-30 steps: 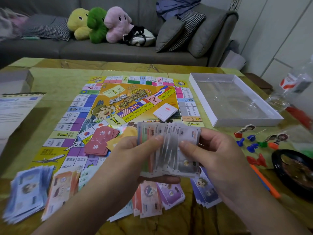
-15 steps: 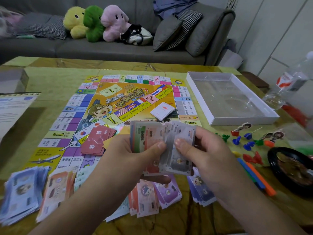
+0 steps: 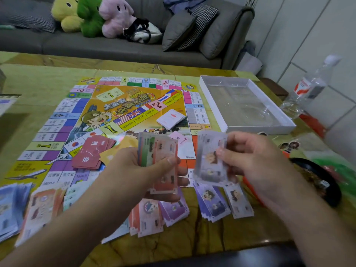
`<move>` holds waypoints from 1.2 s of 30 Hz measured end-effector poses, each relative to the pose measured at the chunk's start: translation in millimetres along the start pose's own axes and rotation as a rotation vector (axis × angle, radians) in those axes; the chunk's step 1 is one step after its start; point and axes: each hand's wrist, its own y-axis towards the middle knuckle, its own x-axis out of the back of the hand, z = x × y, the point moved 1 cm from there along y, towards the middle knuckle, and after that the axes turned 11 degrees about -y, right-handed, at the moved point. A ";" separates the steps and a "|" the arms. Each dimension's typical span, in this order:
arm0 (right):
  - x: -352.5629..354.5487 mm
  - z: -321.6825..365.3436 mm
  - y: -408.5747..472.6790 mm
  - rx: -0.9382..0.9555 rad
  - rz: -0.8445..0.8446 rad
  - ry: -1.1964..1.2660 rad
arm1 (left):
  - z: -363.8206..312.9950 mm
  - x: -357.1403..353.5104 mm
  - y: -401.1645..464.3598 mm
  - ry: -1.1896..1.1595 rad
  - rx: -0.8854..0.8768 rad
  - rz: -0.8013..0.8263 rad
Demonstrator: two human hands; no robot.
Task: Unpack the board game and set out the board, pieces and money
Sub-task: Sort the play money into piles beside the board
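Note:
The colourful game board lies flat on the table. My left hand grips a stack of mixed play money above the board's near edge. My right hand holds a few grey-purple notes pulled apart from that stack. Sorted money piles line the table's near side: blue, orange, red-pink, purple. On the board rest a red card deck and a white card deck.
The empty white box tray sits at the right of the board. A plastic bottle stands further right. Cardboard player figures and a black dish lie behind my right hand. A grey sofa with plush toys is beyond the table.
My right hand has drawn some grey notes off the stack and moved right, away from my left hand. The view has shifted closer.

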 end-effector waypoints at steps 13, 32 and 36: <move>10.7 -44.7 7.1 -0.225 0.060 -0.795 | -6.1 0.6 2.4 -0.156 0.143 -0.010; -42.0 20.3 -12.5 0.191 0.046 0.042 | -2.3 2.0 -3.4 -0.049 0.091 0.206; -42.5 24.4 -2.2 0.092 -0.044 0.066 | -17.9 18.1 -0.6 -0.046 0.094 0.095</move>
